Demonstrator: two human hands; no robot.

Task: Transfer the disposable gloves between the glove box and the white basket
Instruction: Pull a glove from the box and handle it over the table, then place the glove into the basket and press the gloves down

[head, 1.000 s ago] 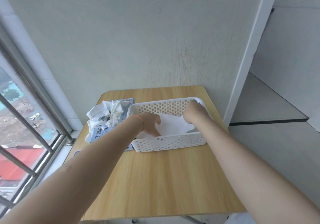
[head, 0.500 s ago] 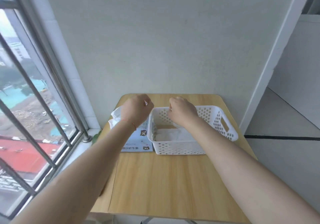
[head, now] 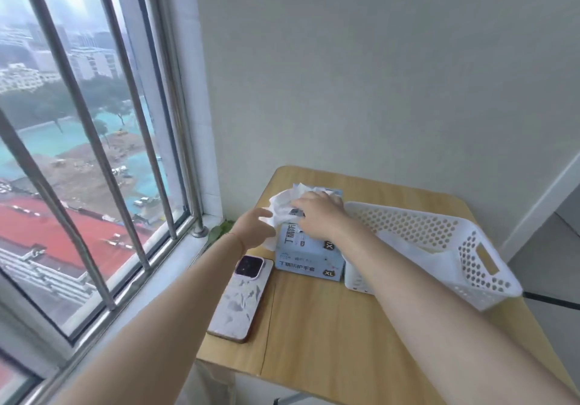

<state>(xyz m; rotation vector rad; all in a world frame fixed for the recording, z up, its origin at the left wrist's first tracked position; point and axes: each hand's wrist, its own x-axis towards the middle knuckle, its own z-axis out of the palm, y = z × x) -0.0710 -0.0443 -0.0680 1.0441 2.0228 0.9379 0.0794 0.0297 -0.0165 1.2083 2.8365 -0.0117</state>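
You have a small wooden table [head: 329, 326] with rounded corners, pushed against the pale wall and close beside the barred window. Three things lie directly on it. At your left edge a phone [head: 240, 298] lies face down, its camera end pointing away from you. Just beside it, further in, stands the blue glove box [head: 309, 258], marked XL on its near side, with white gloves [head: 284, 205] bulging from its top. Touching the box on its right is the white basket [head: 439, 247], perforated, with a handle slot in its right end wall.
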